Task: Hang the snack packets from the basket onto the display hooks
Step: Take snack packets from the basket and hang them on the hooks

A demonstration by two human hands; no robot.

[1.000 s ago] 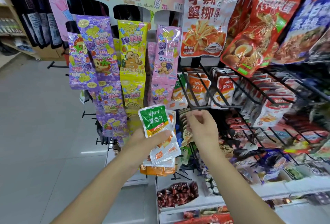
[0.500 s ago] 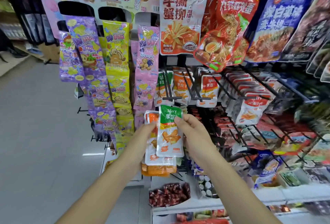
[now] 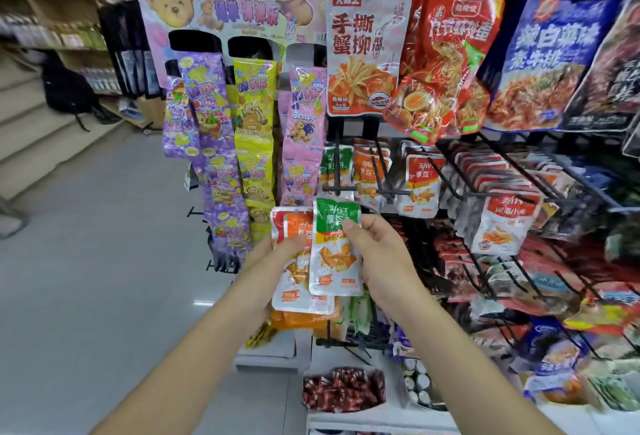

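Snack packets, small white foil pouches with coloured tops, are held in both hands in front of a crowded shop display rack. One green-topped white foil packet (image 3: 335,254) stands upright at the front of the bundle. Its top edge sits just below the front end of a black wire display hook (image 3: 337,175), which already carries matching hung green-topped packets (image 3: 343,161).

The right hand (image 3: 381,254) pinches the green-topped packet near its upper right corner. The thumb lies on the printed face and the other fingers are curled behind, mostly hidden. The left hand (image 3: 266,268) grips a loose stack of orange-topped white foil packets (image 3: 292,221) from the left, with the thumb pressed across the front and the fingers clamped round the back. Both bare forearms reach up and forward from the lower edge of the view, wrists near each other. (The basket named in the task is out of view.)

The step in hand appears to be drawing one packet off the stack and lining it up with its hook. The next move probably calls for lifting the green-topped packet clear and finding its hanging hole, which is too small to make out. The hole then goes over the hook's end, and the packet slides back against those already hanging.
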